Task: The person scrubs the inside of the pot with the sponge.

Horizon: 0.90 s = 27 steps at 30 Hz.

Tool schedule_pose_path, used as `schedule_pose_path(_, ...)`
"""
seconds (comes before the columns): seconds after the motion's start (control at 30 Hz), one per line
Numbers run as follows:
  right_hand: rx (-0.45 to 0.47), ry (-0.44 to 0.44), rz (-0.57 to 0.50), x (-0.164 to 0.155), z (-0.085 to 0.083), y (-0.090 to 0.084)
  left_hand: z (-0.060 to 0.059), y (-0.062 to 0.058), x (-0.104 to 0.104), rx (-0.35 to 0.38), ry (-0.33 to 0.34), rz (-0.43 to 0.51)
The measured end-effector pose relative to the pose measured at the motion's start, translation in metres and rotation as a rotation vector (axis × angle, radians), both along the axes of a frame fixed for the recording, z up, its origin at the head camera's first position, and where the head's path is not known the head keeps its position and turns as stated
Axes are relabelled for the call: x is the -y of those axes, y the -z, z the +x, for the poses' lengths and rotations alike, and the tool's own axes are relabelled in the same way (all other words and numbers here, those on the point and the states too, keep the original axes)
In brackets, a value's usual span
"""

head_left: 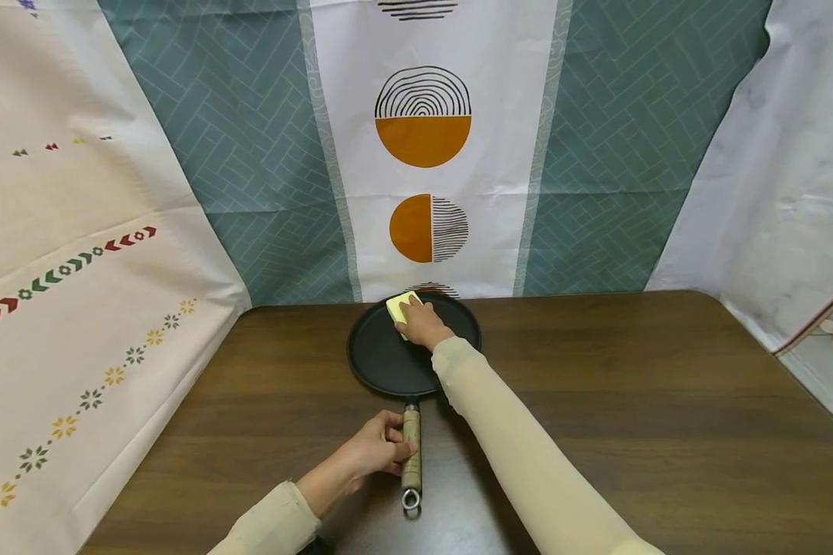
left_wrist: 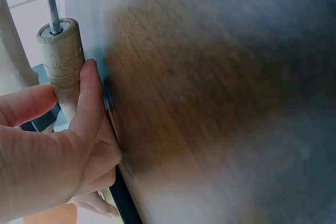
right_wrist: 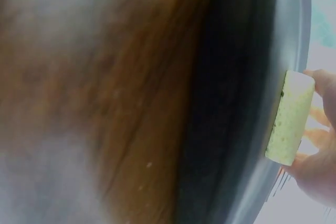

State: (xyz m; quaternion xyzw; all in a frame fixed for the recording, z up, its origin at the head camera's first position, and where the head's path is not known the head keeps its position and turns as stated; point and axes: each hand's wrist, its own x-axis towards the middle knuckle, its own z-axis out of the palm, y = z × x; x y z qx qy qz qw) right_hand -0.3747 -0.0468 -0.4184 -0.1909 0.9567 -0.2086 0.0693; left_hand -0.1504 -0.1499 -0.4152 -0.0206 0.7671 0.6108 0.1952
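A round black flat pan (head_left: 382, 358) lies on the brown table, its wooden handle (head_left: 412, 447) pointing toward me. My left hand (head_left: 378, 447) pinches that handle between thumb and fingers; the left wrist view shows the handle (left_wrist: 63, 61) with the thumb on one side and a finger on the other. My right hand (head_left: 423, 322) grips a pale yellow sponge (head_left: 401, 307) on the far part of the pan's surface. In the right wrist view the sponge (right_wrist: 291, 119) lies flat against the pan, held from its edges by the fingers.
The wooden table (head_left: 597, 401) extends to both sides of the pan. Behind it hangs a green and white patterned cloth (head_left: 437, 223). A cream embroidered cloth (head_left: 97, 324) drapes along the left side, and a white cloth (head_left: 770, 200) along the right.
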Motion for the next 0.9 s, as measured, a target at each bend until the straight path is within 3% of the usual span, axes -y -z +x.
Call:
schedule_pose_path(0.3,-0.005,0.076,0.003,-0.009,0.002,0.000,0.001,0.001,0.001,-0.006,0.001,0.007)
schedule_pose_path(0.9,-0.004,0.111,0.067,-0.022,0.008,-0.004,0.000,0.004,0.002,-0.011,-0.005,0.028)
